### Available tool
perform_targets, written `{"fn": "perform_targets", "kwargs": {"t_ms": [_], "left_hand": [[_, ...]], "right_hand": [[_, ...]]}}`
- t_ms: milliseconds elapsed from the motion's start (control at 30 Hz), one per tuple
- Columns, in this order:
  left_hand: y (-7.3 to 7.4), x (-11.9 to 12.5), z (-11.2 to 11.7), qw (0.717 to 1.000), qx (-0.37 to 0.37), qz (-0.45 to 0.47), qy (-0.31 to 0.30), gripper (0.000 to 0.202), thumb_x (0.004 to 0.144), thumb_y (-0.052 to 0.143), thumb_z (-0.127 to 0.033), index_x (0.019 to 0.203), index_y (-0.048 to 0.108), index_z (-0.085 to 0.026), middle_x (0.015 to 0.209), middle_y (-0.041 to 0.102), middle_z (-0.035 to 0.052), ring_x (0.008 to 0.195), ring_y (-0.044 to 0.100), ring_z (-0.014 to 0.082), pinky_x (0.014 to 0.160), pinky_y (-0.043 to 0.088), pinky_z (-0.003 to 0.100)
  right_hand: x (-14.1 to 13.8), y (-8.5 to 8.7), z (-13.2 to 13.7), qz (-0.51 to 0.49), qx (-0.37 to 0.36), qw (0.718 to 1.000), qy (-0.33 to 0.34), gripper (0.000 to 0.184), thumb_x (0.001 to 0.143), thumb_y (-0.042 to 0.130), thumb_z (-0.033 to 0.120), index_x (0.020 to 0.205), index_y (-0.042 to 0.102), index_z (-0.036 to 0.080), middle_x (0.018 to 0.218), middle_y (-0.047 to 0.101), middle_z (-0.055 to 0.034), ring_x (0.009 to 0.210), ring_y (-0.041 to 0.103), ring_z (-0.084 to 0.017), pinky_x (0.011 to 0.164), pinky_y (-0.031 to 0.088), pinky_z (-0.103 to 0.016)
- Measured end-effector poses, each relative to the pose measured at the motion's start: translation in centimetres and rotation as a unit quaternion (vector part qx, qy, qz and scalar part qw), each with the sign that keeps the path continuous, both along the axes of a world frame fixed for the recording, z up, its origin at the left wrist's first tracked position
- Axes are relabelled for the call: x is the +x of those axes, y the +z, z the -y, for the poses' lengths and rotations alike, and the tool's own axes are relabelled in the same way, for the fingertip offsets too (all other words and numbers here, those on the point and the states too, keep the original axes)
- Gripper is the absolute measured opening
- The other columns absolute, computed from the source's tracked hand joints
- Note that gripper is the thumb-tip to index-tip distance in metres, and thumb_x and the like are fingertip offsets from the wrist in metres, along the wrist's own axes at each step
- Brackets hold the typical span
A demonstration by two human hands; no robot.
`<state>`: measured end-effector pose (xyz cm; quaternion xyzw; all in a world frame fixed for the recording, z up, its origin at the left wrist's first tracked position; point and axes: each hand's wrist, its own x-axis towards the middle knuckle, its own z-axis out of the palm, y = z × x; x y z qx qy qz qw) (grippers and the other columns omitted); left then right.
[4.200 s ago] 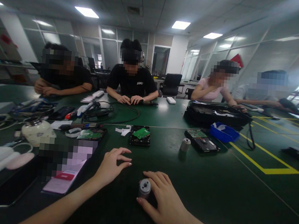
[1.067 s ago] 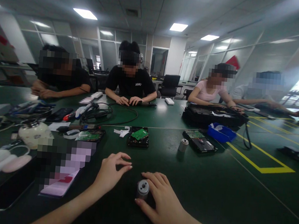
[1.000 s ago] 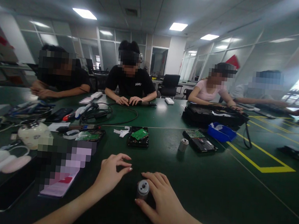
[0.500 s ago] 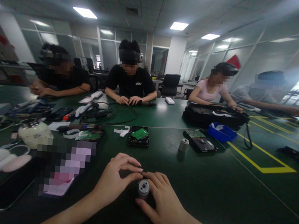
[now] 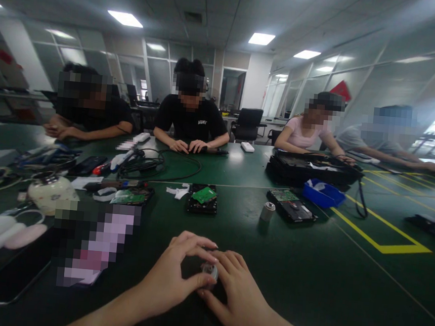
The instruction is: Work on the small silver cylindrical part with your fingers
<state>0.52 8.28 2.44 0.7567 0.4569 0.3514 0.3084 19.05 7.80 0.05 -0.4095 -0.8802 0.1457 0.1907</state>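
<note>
Currently clamping small silver metal cylinder (image 5: 210,272) from both sides, low on dark green bench (image 5: 307,272), near its front edge. Closing thumb and forefinger of left hand (image 5: 171,275) over cylinder's top and near side; curling fingers (image 5: 228,259) of right hand (image 5: 238,291) against its far side, thumb tucked low. Covering most of it, leaving only a sliver of end face showing.

Judging risks:
- Pinching smooth round metal, so likely risking a slip if one hand squeezes harder than the other, sending it tipping and rolling across the bench.
- Hiding end face under fingertips, so probably working by touch and risking a misplaced grip.
- Crowding both hands into one spot, possibly jamming fingertips together.

Noting second silver cylinder (image 5: 267,211) and open black hard drive with green circuit board (image 5: 202,198) lying well apart, not likely interfering.
</note>
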Motion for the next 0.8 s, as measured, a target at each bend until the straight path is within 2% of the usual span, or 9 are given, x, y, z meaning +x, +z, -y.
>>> {"fn": "perform_targets", "kwargs": {"t_ms": [100,200,300,367,433,567,667,800], "left_hand": [[-0.05,0.00,0.07,1.000,-0.014,0.001,-0.017,0.028,0.070,0.074,-0.019,0.094,0.071,-0.031,0.120,0.063,0.0006,0.112,0.051,0.0252,0.100,0.036,0.046],[0.08,-0.02,-0.04,1.000,-0.021,-0.004,-0.001,0.025,0.065,0.077,-0.019,0.088,0.072,-0.028,0.116,0.065,0.0008,0.108,0.053,0.0258,0.097,0.037,0.045],[0.33,-0.01,-0.14,0.999,-0.024,-0.018,0.032,0.035,0.057,0.082,-0.020,0.089,0.069,-0.026,0.098,0.070,0.0012,0.102,0.055,0.0272,0.093,0.039,0.044],[0.43,0.01,-0.12,0.998,-0.027,-0.029,0.049,0.045,0.056,0.082,-0.021,0.097,0.066,-0.026,0.081,0.070,-0.0003,0.100,0.056,0.0281,0.091,0.039,0.044],[0.42,0.02,-0.04,0.997,-0.023,-0.035,0.058,0.049,0.057,0.082,-0.021,0.102,0.063,-0.027,0.076,0.068,-0.0014,0.097,0.056,0.0282,0.090,0.039,0.045],[0.24,-0.15,0.07,0.999,0.000,-0.021,0.034,0.050,0.063,0.078,-0.021,0.109,0.060,-0.029,0.102,0.068,0.0021,0.105,0.053,0.0282,0.094,0.038,0.047],[0.16,-0.30,0.12,1.000,-0.003,-0.013,-0.009,0.034,0.072,0.072,-0.025,0.105,0.065,-0.030,0.121,0.062,0.0028,0.113,0.050,0.0277,0.099,0.036,0.048],[0.12,-0.12,0.26,1.000,-0.003,-0.006,-0.001,0.018,0.075,0.069,-0.024,0.092,0.071,-0.030,0.118,0.063,0.0014,0.109,0.053,0.0252,0.097,0.040,0.044]], "right_hand": [[0.01,-0.07,-0.05,0.000,0.002,1.000,0.002,0.038,0.086,0.056,0.039,0.119,0.055,0.022,0.126,0.056,-0.0071,0.115,0.047,-0.023,0.103,0.031,-0.041],[0.02,-0.14,-0.10,0.001,0.001,1.000,0.003,0.038,0.086,0.055,0.040,0.119,0.056,0.022,0.127,0.055,-0.0081,0.116,0.046,-0.024,0.103,0.031,-0.043],[0.03,-0.17,-0.08,-0.001,-0.001,1.000,0.002,0.036,0.086,0.054,0.041,0.117,0.057,0.021,0.128,0.054,-0.0090,0.116,0.046,-0.025,0.103,0.030,-0.044],[0.04,-0.13,-0.04,-0.002,-0.005,1.000,0.000,0.033,0.086,0.054,0.040,0.113,0.059,0.021,0.128,0.054,-0.0090,0.116,0.046,-0.025,0.103,0.030,-0.044],[0.04,-0.06,-0.01,-0.001,-0.009,1.000,-0.001,0.030,0.086,0.055,0.039,0.109,0.060,0.020,0.128,0.054,-0.0087,0.116,0.046,-0.025,0.103,0.030,-0.043],[-0.02,0.08,-0.03,0.002,-0.008,1.000,-0.003,0.029,0.085,0.056,0.039,0.107,0.060,0.020,0.124,0.056,-0.0085,0.114,0.047,-0.025,0.102,0.031,-0.044],[-0.06,0.07,-0.07,0.002,-0.002,1.000,-0.005,0.034,0.086,0.055,0.040,0.113,0.058,0.020,0.122,0.057,-0.0088,0.113,0.048,-0.025,0.102,0.031,-0.044],[-0.04,0.02,-0.03,-0.001,0.000,1.000,0.003,0.038,0.086,0.055,0.042,0.119,0.056,0.022,0.127,0.055,-0.0083,0.116,0.046,-0.025,0.103,0.031,-0.043]]}}
